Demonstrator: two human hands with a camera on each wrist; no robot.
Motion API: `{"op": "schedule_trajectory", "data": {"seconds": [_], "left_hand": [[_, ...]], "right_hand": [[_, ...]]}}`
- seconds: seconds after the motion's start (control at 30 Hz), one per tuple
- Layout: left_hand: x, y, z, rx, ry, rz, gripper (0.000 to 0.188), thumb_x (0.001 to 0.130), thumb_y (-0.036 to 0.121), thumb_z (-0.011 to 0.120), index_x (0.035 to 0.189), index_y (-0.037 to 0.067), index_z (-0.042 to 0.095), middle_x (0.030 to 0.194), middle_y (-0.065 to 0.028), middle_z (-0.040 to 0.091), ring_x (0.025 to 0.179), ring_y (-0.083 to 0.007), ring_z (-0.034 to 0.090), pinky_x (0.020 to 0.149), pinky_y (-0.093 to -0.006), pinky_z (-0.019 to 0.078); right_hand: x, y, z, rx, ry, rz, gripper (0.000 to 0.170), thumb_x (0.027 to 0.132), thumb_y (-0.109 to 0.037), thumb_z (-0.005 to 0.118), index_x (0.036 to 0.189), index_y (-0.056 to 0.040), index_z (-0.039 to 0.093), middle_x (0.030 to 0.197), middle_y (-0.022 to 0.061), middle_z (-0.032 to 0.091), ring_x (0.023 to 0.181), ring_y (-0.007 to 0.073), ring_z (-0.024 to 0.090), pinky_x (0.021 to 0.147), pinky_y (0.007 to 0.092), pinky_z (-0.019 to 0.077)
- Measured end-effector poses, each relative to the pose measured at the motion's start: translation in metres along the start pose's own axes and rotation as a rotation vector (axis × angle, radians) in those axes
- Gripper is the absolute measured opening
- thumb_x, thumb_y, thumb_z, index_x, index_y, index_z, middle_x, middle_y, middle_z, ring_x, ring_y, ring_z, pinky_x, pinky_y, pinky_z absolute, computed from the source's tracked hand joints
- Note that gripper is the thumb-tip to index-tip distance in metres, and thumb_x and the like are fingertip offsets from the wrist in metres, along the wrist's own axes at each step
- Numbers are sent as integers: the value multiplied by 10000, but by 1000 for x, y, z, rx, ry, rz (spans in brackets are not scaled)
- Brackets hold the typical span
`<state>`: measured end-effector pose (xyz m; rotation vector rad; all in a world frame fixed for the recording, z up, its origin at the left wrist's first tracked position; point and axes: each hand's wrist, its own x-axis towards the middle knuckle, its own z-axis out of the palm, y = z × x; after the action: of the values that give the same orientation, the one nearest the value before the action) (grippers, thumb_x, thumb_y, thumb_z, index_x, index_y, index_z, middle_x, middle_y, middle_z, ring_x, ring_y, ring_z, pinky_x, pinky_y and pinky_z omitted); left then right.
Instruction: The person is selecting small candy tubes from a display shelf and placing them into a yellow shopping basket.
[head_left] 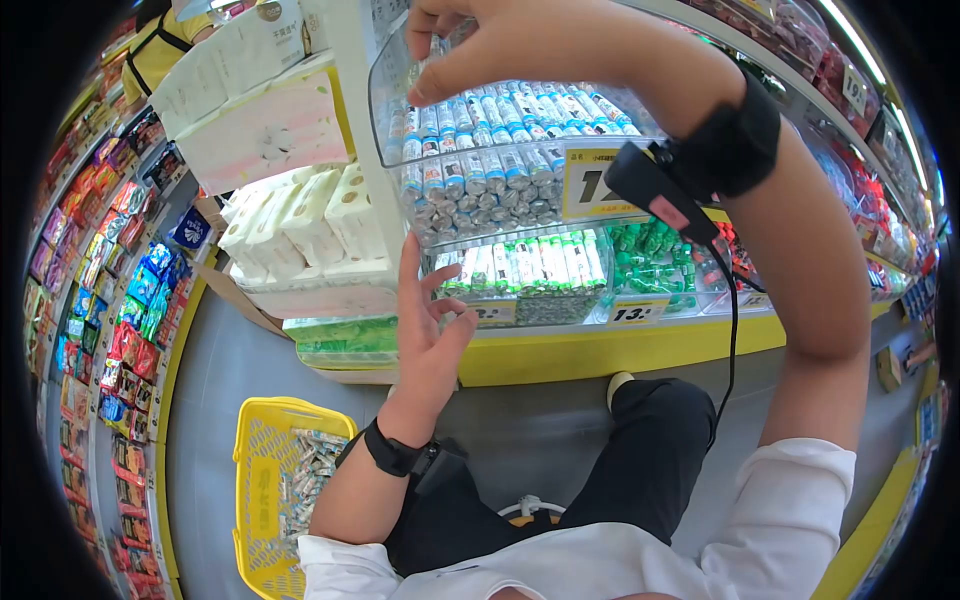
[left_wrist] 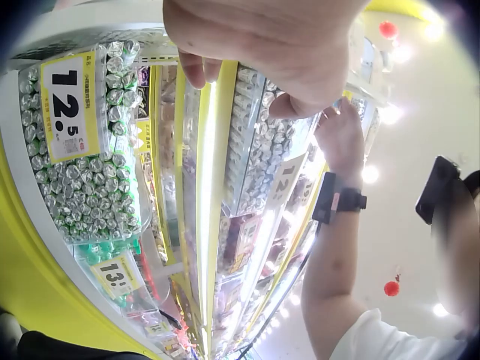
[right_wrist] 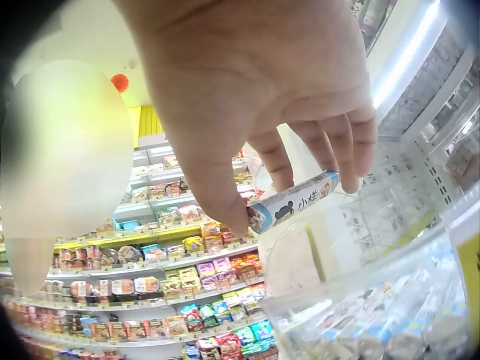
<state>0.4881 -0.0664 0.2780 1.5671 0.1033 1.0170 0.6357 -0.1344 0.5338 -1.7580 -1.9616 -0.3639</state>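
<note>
My right hand (head_left: 485,45) is over the upper clear bin (head_left: 480,155). In the right wrist view it pinches a small white-and-blue wrapped candy roll (right_wrist: 296,201) between thumb and fingers. Many similar silver-ended rolls (head_left: 510,110) fill this bin. My left hand (head_left: 430,335) is beside the lower bin's left side, its index finger extended up near the upper bin's corner and the other fingers loosely bent. Green-and-white rolls (head_left: 520,262) stand in the lower bin behind a price tag (head_left: 492,312). I see nothing in the left hand.
A yellow basket (head_left: 245,490) on the floor at my left contains many wrapped rolls (head_left: 308,465). White tissue packs (head_left: 300,220) are stacked left of the bins. Green-wrapped sweets (head_left: 650,260) lie to the right. Snack shelves (head_left: 125,350) line the left side, and a person (head_left: 165,50) stands behind.
</note>
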Motion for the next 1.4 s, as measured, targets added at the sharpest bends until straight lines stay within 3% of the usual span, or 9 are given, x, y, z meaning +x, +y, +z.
{"op": "schedule_trajectory", "data": {"seconds": [0.1, 0.33, 0.43, 0.73, 0.83, 0.93, 1.03, 1.07, 1.4], "left_hand": [[0, -4, -1, -19, -2, 15, 915, 771, -32, 553, 1557, 110, 106, 1586, -112, 164, 1208, -231, 455, 808, -283, 463], [-1, 5, 2, -26, -6, -23, 899, 777, 13, 542, 1559, 121, 112, 1594, -92, 155, 1203, -228, 467, 830, -286, 446], [-2, 5, 4, -31, 4, -26, 922, 761, -7, 552, 1558, 109, 102, 1593, -113, 156, 1198, -234, 472, 828, -291, 453], [-5, 5, 2, 28, -17, -42, 978, 737, -10, 590, 1558, 102, 70, 1590, -129, 166, 1188, -237, 483, 839, -311, 450], [-5, 3, 2, 21, -19, -37, 986, 736, -3, 596, 1558, 103, 61, 1588, -128, 169, 1182, -238, 486, 841, -313, 447], [-5, 2, 3, 9, -15, -33, 994, 732, -6, 598, 1558, 104, 57, 1588, -129, 169, 1181, -239, 486, 841, -312, 444], [-6, 2, 2, 9, -22, -35, 1000, 725, -15, 599, 1558, 102, 56, 1588, -131, 167, 1183, -242, 486, 841, -312, 443], [-6, 2, 1, 10, -24, -36, 1003, 723, -18, 599, 1558, 102, 56, 1589, -132, 166, 1183, -243, 486, 840, -313, 443], [-6, 5, 4, 30, -29, -58, 995, 716, 4, 568, 1560, 113, 52, 1609, -80, 84, 1207, -232, 462, 865, -312, 436]], "right_hand": [[36, 13, -5, -4, -202, 34, 450, 712, -397, 736, 961, -31, 652, 899, 153, 674, 866, 283, 636, 766, 390, 490], [103, 69, 32, -248, -249, -48, 486, 677, -411, 784, 955, -28, 671, 897, 151, 690, 858, 291, 643, 758, 392, 495], [115, 68, 27, -259, -418, 8, 530, 679, -425, 779, 999, -15, 672, 961, 177, 693, 903, 326, 646, 793, 416, 496], [133, 97, 72, -422, -354, 6, 515, 737, -344, 740, 1080, 31, 655, 1089, 240, 665, 1029, 363, 630, 904, 420, 488], [152, 126, 96, -364, -441, -255, 540, 759, -311, 728, 1157, 38, 619, 1137, 224, 658, 1051, 350, 626, 910, 423, 489], [132, 102, 102, -347, -411, 230, 383, 788, -280, 773, 988, -26, 569, 889, 102, 642, 858, 207, 662, 770, 318, 528], [130, 121, 112, -170, -368, 170, 303, 751, -250, 762, 890, -43, 590, 820, 96, 654, 708, 236, 655, 663, 348, 518], [135, 122, 108, -142, -442, 202, 344, 776, -258, 726, 995, -27, 596, 936, 120, 657, 819, 255, 648, 737, 370, 514], [138, 127, 80, -37, -700, 335, 347, 847, -248, 599, 1126, -42, 610, 1092, 98, 658, 915, 234, 655, 801, 386, 522]]}}
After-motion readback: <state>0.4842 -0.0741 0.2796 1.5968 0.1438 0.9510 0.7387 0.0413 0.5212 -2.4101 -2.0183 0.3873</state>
